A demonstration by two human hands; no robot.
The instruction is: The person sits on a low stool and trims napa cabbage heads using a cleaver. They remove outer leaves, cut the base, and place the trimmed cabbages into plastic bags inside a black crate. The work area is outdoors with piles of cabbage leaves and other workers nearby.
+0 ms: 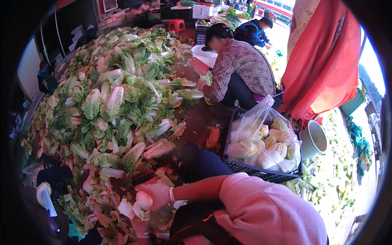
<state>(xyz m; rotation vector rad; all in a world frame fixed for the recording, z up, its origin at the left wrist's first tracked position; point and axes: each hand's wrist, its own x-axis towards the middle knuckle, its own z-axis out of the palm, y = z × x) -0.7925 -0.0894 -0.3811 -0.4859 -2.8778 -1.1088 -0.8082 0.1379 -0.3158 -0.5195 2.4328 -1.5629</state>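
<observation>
Low in the view, my left hand [141, 225] in a pale glove grips a Chinese cabbage [144, 199] from below. The white base of the cabbage faces up, with cut or loose white leaf parts beside it. My right hand [158, 196], also gloved, is curled against the same cabbage from above. Just beyond its fingers is a dark reddish flat thing [144, 177], perhaps a blade; I cannot tell if this hand holds it. Under my hands lie loose cabbage leaves [104, 211]. A large heap of Chinese cabbages [122, 92] rises beyond them.
A black plastic crate [263, 175] with bagged cabbages [272, 144] stands at right, beside a pale bucket [315, 139]. A crouching co-worker [242, 67] holds a cleaver [199, 65] near a white tub [205, 55]. Red cloth [321, 67] hangs at right.
</observation>
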